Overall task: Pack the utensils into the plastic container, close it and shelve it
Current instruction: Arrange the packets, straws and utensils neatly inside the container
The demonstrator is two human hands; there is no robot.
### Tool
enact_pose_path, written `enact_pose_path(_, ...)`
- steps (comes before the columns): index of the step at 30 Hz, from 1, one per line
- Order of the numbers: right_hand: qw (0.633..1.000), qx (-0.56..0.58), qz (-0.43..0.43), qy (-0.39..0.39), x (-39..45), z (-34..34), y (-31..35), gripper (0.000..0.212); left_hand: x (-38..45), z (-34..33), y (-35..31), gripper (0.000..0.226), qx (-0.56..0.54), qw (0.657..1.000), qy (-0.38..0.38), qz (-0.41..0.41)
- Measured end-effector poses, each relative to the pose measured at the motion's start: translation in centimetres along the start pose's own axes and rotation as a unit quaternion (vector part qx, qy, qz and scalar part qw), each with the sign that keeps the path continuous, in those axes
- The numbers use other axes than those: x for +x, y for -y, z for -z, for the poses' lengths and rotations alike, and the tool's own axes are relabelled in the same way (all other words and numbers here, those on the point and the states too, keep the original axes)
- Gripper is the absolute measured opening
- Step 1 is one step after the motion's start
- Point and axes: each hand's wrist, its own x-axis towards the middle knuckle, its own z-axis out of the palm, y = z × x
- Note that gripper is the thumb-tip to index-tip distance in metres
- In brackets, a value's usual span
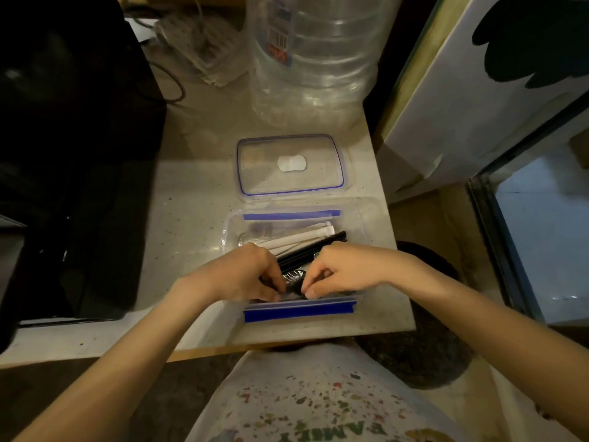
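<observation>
Open plastic container (294, 218) sits on countertop (191, 199) near its front edge; lid (290, 164) lies flat just behind it. Left hand (245, 275) and right hand (338, 272) both pinch a wrapped black utensil (294, 280) inside the container. Black chopsticks (314, 248) and white paper sleeves (299, 239) lie inside.

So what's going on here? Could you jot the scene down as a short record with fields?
surface: pale counter
container: clear plastic container with blue clips, open
lid: off, lying flat on the counter just behind the container
contents: paper-wrapped utensils and black utensils
left hand: inside the container, pinching a dark crinkly packet
right hand: pinching the same packet
behind: large clear water bottle
stage: packing, not yet closed
</observation>
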Motion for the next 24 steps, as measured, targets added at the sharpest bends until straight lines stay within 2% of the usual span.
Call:
enact_pose_path(4,1.0,-0.015,-0.017,0.01,0.6,0.2,-0.1,0.031,0.9,-0.3,-0.1,0.019,0.041,0.999,0.017,0.021)
enact_pose_path(7,0.999,-0.039,-0.024,0.013,0.9,0.0,-0.4,0.027,1.0,-0.8,-0.2,0.015,0.067,0.997,0.014,0.021)
enact_pose_path(12,0.998,-0.042,-0.029,-0.025,1.4,-0.5,-0.7,0.015,0.6,-1.0,-0.4,0.016,0.075,0.996,-0.032,0.024)
enact_pose_path(18,0.994,0.034,-0.02,-0.107,1.5,0.5,-1.0,0.014,-0.3,0.4,-0.1,0.014,0.08,0.988,-0.125,0.041)
enact_pose_path(21,0.99,0.026,-0.013,-0.135,2.0,0.3,-0.9,0.015,-0.4,0.6,-0.2,0.016,0.105,0.984,-0.138,0.048)
enact_pose_path(24,0.993,-0.013,-0.007,-0.119,2.3,-0.4,-0.6,0.016,-0.3,0.3,-0.5,0.015,0.12,0.984,-0.12,0.057)
